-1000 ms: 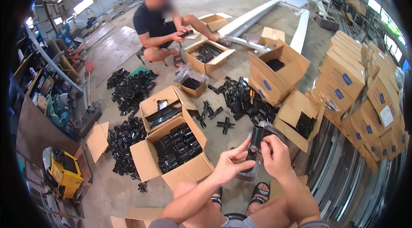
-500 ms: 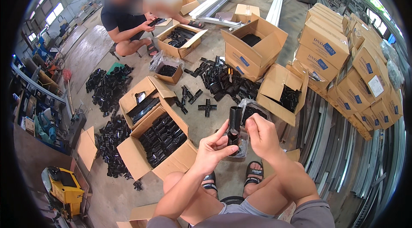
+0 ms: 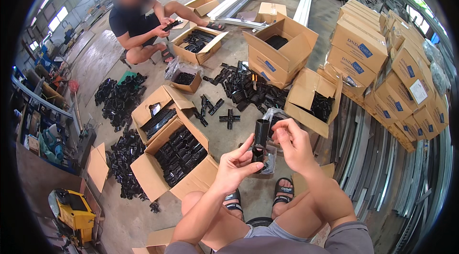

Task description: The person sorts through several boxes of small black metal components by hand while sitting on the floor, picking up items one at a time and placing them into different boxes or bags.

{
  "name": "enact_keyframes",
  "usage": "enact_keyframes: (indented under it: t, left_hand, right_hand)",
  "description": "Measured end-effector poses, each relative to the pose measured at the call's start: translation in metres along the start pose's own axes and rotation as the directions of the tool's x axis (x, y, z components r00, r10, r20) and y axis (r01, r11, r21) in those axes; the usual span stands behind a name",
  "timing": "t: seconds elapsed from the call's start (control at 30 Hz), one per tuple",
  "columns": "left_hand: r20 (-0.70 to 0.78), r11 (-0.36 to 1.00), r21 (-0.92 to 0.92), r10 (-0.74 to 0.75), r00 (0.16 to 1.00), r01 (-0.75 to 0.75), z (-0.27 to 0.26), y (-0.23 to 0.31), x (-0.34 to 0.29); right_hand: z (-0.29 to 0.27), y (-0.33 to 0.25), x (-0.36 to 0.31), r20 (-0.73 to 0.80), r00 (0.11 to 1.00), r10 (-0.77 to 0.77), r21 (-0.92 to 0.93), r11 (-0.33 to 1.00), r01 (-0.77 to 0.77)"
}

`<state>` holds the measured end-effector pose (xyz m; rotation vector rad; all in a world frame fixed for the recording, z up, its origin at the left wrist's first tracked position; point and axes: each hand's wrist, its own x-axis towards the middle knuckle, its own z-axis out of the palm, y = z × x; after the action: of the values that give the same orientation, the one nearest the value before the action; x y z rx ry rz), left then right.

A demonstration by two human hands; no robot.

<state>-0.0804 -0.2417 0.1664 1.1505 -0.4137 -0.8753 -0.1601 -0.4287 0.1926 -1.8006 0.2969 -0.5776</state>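
Observation:
My left hand point(image 3: 235, 168) grips a black tubular plastic connector point(image 3: 261, 134), held upright above the floor between my feet. My fingers lie along its left side, with the thumb across its lower part. Just right of the tube is my right hand point(image 3: 295, 148), its thumb and fingers curled together; anything pinched in them is too small to make out. Behind the connector, a small box lined with clear plastic point(image 3: 270, 162) is partly hidden by my hands. Farther off, a black cross-shaped connector point(image 3: 230, 119) lies on the floor.
An open carton point(image 3: 187, 186) of black connectors stands at left, beside loose heaps point(image 3: 125, 160). More connectors pile up point(image 3: 244, 86) ahead. Stacked cartons point(image 3: 361, 46) and long metal profiles point(image 3: 356, 158) fill the right. A seated person point(image 3: 131, 24) handles a black part at far left.
My right hand has moved slightly right, away from the connector, and its fingers have loosened a little. The left hand keeps its hold with the connector almost still.

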Motion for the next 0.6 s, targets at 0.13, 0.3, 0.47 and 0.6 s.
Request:
enact_keyframes:
  t: [0.13,0.3,0.47,0.6]
  left_hand:
    - [0.030,0.923,0.372,0.090,0.995,-0.095,-0.007,-0.005,-0.001]
    - [0.122,0.666,0.710,0.203,0.972,-0.228,-0.007,0.011,0.000]
    - [0.106,0.608,0.748,0.285,0.953,-0.265,-0.010,0.018,0.004]
    - [-0.269,0.888,0.444,0.259,0.928,-0.119,-0.015,0.006,0.013]
  right_hand:
    - [-0.002,0.008,0.003,0.132,0.991,0.015,0.297,0.953,-0.054]
    - [-0.026,-0.006,0.005,0.299,0.931,0.211,-0.042,0.977,-0.208]
    - [-0.022,-0.005,-0.002,0.216,0.974,0.064,-0.037,0.998,-0.057]
    - [-0.008,-0.009,-0.009,0.074,0.968,-0.238,-0.219,0.943,0.249]
